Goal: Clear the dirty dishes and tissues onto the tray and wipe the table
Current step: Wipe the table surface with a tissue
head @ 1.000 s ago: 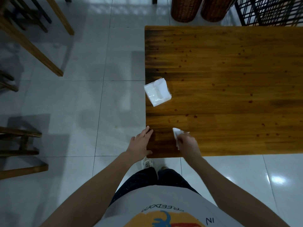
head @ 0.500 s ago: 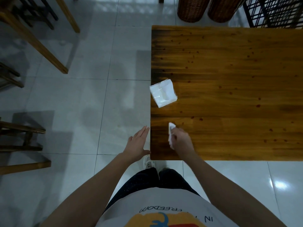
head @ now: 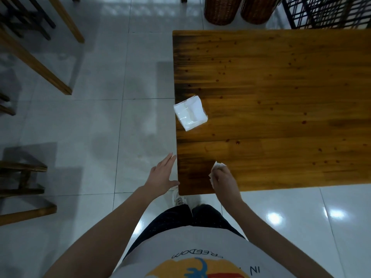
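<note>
The right hand [head: 222,179] is over the near-left corner of the tabletop [head: 281,87]. Its fingers are curled round a crumpled white tissue [head: 217,165], which sticks out on the far side of the knuckles and meets the wood. This spot is a little inside both the near edge and the left edge.

The left hand [head: 162,173] is off the tabletop, just beside its left edge, w/ fingers straight and together and the thumb spread out. The fingertips come up to the edge and the thumb points at the corner. I cannot tell if they touch the wood.

A white tissue pack [head: 190,112] lies flat on the tabletop further along the left edge, turned at an angle. One corner is right at the edge, maybe slightly over it. The pack is well apart from both hands.

To the left there is a wide strip of grey tile floor [head: 96,127] between the tabletop edge and the wooden furniture legs [head: 34,63] and a wooden stool [head: 22,189]. Beyond the far edge stand 2 wicker baskets [head: 219,10] and a black wire rack [head: 329,11], close to the tabletop.
</note>
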`<action>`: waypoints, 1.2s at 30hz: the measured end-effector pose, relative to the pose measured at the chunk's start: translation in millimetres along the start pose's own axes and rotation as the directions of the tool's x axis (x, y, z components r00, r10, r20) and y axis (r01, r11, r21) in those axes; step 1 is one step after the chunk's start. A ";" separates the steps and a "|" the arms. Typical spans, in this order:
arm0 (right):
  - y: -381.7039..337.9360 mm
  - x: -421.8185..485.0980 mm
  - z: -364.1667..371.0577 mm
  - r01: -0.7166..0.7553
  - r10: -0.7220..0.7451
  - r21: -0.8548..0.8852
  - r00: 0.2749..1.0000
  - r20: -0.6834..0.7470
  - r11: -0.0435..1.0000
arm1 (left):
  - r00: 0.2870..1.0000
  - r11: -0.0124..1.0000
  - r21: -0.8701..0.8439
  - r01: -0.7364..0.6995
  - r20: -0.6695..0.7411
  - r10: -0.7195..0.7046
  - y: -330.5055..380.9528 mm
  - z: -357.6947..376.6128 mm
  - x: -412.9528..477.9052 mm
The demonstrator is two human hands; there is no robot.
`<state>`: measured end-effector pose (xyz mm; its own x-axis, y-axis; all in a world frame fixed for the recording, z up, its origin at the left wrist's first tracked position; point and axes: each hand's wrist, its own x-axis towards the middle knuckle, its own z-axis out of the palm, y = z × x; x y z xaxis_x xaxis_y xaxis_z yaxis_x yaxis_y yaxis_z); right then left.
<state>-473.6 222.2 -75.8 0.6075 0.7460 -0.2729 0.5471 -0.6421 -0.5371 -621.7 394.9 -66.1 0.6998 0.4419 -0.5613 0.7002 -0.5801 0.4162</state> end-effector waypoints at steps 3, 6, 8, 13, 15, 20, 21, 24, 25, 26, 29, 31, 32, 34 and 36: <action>6.6 -8.1 -0.1 0.124 -0.124 0.007 0.992 0.029 0.992 | 1.000 1.000 0.006 -0.008 -0.007 0.008 5.4 -2.0 2.2; 20.6 -12.3 -12.6 0.137 -0.137 0.028 0.991 -0.002 0.990 | 1.000 1.000 -0.005 -0.024 -0.005 0.024 9.5 -3.9 4.9; 38.2 -12.9 -25.4 0.059 -0.059 0.001 0.997 -0.057 0.998 | 0.999 0.999 -0.005 -0.040 0.002 0.040 12.1 -6.0 6.2; 56.6 -11.2 -42.2 -0.157 0.157 0.011 0.969 -0.190 0.987 | 0.999 1.000 0.005 -0.031 0.023 0.031 16.2 -8.9 9.8; 40.5 -13.2 -32.1 -0.183 0.204 0.107 0.945 -0.254 0.977 | 1.000 1.000 0.015 -0.020 0.022 0.020 15.7 -8.8 10.5; -15.5 -16.2 12.5 0.044 -0.039 0.082 0.997 -0.063 0.996 | 1.000 1.000 0.008 -0.010 0.012 0.010 14.8 -9.8 10.1; -22.6 -15.1 17.6 0.090 -0.090 0.082 0.996 -0.004 0.993 | 1.000 1.000 0.007 -0.009 0.007 0.009 15.2 -10.0 9.8; -21.5 -11.0 21.4 0.232 -0.234 0.038 0.970 0.069 0.972 | 1.000 1.000 -0.001 -0.003 0.003 0.003 15.5 -11.3 8.2; -13.9 -8.9 18.3 0.220 -0.222 0.026 0.972 0.076 0.975 | 1.000 1.000 -0.002 -0.002 0.005 0.002 14.7 -11.8 7.9; -6.5 -6.0 12.6 0.183 -0.186 0.045 0.981 0.059 0.982 | 1.000 1.000 -0.003 0.001 0.007 -0.001 13.7 -12.2 7.6; 20.7 7.8 -11.5 -0.031 0.043 0.101 0.992 -0.121 0.994 | 1.000 1.000 0.003 0.018 0.002 -0.018 10.0 -14.9 7.6; 36.9 17.6 -29.2 -0.179 0.207 0.148 0.957 -0.205 0.973 | 1.000 1.000 0.004 0.030 -0.008 -0.030 6.1 -15.9 7.9; 42.4 22.4 -36.6 -0.243 0.283 0.180 0.928 -0.244 0.953 | 0.999 0.999 0.002 0.032 -0.013 -0.032 4.3 -16.2 8.2; 44.6 27.8 -44.4 -0.328 0.384 0.223 0.875 -0.293 0.918 | 0.999 0.999 0.004 0.039 -0.020 -0.039 2.6 -16.8 8.4; 34.5 30.0 -40.3 -0.348 0.410 0.243 0.866 -0.288 0.906 | 0.999 0.999 0.000 0.046 -0.023 -0.046 2.1 -17.0 8.8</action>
<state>-413.3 215.3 -70.3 0.9158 0.3317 -0.2265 0.1444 -0.7980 -0.5851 -611.6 409.2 -58.0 0.6700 0.4834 -0.5633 0.7315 -0.5594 0.3899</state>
